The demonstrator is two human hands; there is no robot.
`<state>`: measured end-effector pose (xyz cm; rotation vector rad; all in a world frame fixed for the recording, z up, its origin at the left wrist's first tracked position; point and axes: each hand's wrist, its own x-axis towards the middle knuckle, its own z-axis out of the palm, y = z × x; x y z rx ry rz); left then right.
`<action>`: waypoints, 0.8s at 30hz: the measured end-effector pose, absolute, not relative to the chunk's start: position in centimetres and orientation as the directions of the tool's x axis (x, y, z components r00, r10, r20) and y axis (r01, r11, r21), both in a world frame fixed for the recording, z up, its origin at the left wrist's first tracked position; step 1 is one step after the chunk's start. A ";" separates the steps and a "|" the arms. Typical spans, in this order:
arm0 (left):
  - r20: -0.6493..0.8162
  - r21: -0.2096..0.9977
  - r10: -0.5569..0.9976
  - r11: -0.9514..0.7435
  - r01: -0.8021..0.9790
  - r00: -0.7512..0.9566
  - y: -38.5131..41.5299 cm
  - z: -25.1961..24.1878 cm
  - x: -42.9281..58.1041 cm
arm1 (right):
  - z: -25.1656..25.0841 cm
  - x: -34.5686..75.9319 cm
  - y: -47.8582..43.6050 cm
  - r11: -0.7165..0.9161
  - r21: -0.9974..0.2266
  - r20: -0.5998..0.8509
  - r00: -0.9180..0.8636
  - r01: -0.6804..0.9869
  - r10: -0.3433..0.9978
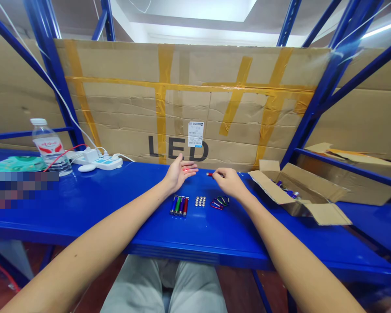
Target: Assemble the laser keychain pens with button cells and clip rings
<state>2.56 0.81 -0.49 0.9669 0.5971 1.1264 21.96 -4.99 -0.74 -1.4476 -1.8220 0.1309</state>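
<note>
My left hand (180, 172) lies palm up over the blue table (117, 208), fingers stretched out, with a red light spot on the palm. My right hand (227, 180) is closed around a small red pen-like light (210, 174) whose tip points at the left palm. Just in front of the hands lie several small coloured pen lights (179, 205) in a row, a cluster of small silver button cells (200, 201), and a few coloured carabiner clips (220, 202).
An open cardboard box (296, 195) with more small items sits to the right. At the left stand a water bottle (50, 148), a white power strip (101, 161), a white mouse-like object (86, 168) and a green packet (19, 164). A taped cardboard wall (195, 100) marked LED backs the table.
</note>
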 end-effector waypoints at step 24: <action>0.414 0.710 0.728 -0.634 0.307 0.546 1.6 -2.5 1.7 | -3.4 22.2 -3.1 0.440 -0.461 0.356 -0.293 0.771 0.887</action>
